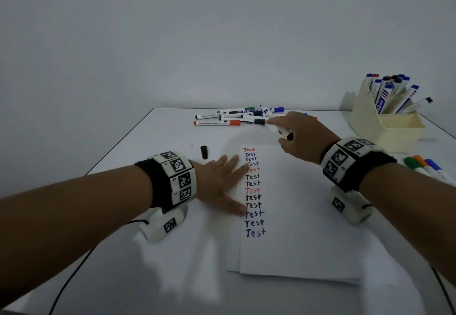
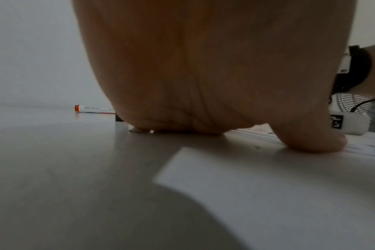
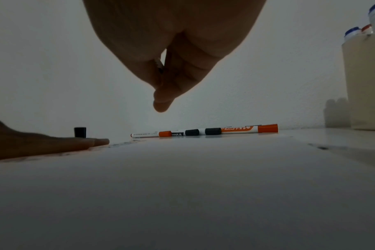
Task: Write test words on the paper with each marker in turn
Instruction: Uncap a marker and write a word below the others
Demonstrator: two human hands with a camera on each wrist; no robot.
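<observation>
Head view: paper (image 1: 308,216) mid-bench carries thirteen "Test" lines in red, blue, black. Left hand (image 1: 219,181) flat, fingers spread, pressing paper's left edge. Right hand (image 1: 299,137) grips uncapped marker (image 1: 276,123) over used-marker pile (image 1: 237,117) at far edge; black cap (image 1: 204,152) loose beside left hand. Many markers left in holder (image 1: 385,114), right far corner: likely about halfway.

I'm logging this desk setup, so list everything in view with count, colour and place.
White sheet of paper: one, column of "Test" words, table centre.
White table: one, beneath everything.
Loose whiteboard markers: several, orange, black, blue, green caps, far edge.
Black marker cap: one, upright, left of paper.
Cream plastic holder: one, holds markers, far right.
Right-edge markers: three, green, orange, blue.
Left hand: flat, pressing paper.
Right hand: holds a white marker.
</observation>
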